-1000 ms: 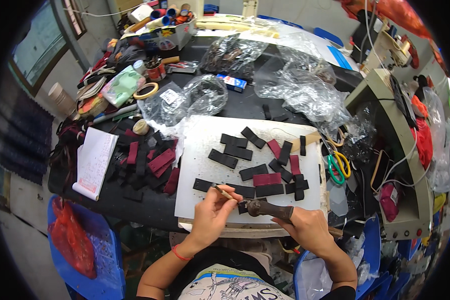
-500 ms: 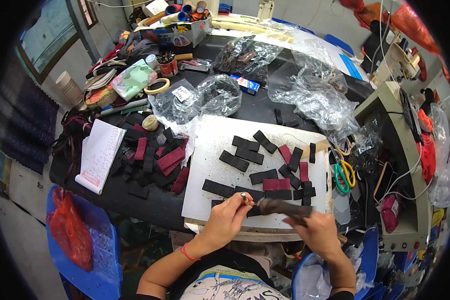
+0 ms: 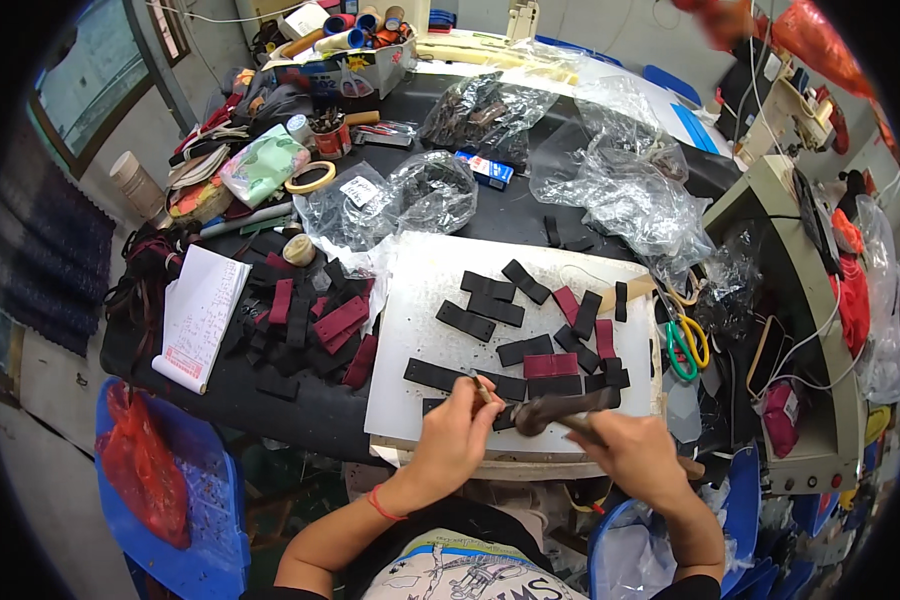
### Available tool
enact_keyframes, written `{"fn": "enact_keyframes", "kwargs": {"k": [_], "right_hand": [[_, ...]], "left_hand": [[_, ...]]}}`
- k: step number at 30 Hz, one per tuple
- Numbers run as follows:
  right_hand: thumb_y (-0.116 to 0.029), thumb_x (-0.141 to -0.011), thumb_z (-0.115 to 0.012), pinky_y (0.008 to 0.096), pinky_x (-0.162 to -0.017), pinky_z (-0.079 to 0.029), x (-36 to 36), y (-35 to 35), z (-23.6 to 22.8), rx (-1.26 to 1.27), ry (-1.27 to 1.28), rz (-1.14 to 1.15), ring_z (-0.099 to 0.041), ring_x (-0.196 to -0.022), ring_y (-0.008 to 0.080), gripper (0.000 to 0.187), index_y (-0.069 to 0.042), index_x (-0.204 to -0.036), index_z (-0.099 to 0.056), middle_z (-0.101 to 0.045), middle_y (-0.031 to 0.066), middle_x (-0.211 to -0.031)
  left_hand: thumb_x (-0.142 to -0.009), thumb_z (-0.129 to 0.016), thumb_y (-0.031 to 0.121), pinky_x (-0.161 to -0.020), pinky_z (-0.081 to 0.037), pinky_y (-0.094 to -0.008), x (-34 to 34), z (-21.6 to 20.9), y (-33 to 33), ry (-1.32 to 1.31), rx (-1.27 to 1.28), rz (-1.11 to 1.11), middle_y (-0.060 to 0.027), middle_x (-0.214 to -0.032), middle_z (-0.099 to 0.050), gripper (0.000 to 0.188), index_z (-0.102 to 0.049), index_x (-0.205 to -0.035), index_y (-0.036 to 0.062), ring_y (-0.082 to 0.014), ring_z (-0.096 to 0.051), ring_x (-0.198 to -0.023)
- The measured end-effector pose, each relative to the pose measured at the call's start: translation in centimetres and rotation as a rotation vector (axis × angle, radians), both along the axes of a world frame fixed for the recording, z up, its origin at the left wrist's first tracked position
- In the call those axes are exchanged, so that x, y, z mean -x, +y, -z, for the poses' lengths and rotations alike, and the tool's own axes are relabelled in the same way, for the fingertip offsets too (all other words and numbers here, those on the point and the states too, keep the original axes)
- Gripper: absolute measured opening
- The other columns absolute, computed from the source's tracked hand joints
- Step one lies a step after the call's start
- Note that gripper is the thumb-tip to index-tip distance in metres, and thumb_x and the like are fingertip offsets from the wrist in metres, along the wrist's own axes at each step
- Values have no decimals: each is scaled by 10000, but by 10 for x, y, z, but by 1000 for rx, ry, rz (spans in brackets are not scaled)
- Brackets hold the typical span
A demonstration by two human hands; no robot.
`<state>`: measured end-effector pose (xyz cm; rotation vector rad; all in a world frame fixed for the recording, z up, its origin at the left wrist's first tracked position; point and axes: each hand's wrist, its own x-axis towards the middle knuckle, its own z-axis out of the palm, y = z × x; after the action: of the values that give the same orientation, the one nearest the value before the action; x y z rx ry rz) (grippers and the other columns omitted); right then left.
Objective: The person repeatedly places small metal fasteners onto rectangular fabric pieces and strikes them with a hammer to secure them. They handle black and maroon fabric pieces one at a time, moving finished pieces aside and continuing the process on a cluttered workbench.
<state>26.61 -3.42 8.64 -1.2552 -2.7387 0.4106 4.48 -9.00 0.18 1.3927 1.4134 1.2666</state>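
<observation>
My left hand (image 3: 454, 432), with a red cord at the wrist, pinches a thin metal punch (image 3: 483, 390) over the dark strips near the front of a white board (image 3: 400, 300). My right hand (image 3: 632, 452) is closed round the handle of a hammer (image 3: 555, 410). The dark hammer head, slightly blurred, sits just right of the punch, not seen touching it. Several black strips (image 3: 465, 321), some with small holes, and a few maroon strips (image 3: 551, 366) lie on the board. Where the punch's lower tip rests is hidden by my fingers.
Left of the board lies a heap of black and maroon strips (image 3: 340, 320) beside an open notebook (image 3: 200, 310). Clear plastic bags (image 3: 630, 200) spread behind the board. Green and yellow scissors (image 3: 685, 348) lie to its right. Blue chairs (image 3: 210, 480) stand at the near side.
The punch in my left hand is now tilted, and that hand has shifted slightly left. My right hand and the hammer have dropped a little and blur less.
</observation>
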Motion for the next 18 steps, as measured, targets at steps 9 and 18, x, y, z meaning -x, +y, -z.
{"fn": "enact_keyframes", "kwargs": {"k": [9,18], "right_hand": [[-234,-826,-715,395,-482,-441,-5,-11,18,29,46,40,-603,-559,294,172,-96,-900,-644,-619,86,-670],[-25,-802,-674,333,-662,-543,-8,-10,-37,-85,644,66,-681,-709,274,169,-20,-972,-675,-693,136,-853]], "left_hand": [[-917,-581,8,-750,-549,-288,12,-10,3,32,-8,160,-134,-933,-675,142,-520,-1037,-38,-183,-689,-888],[-875,-580,9,-625,-520,-406,6,-14,-3,411,-220,256,-175,-868,-601,212,-533,-1082,5,-364,-641,-754]]}}
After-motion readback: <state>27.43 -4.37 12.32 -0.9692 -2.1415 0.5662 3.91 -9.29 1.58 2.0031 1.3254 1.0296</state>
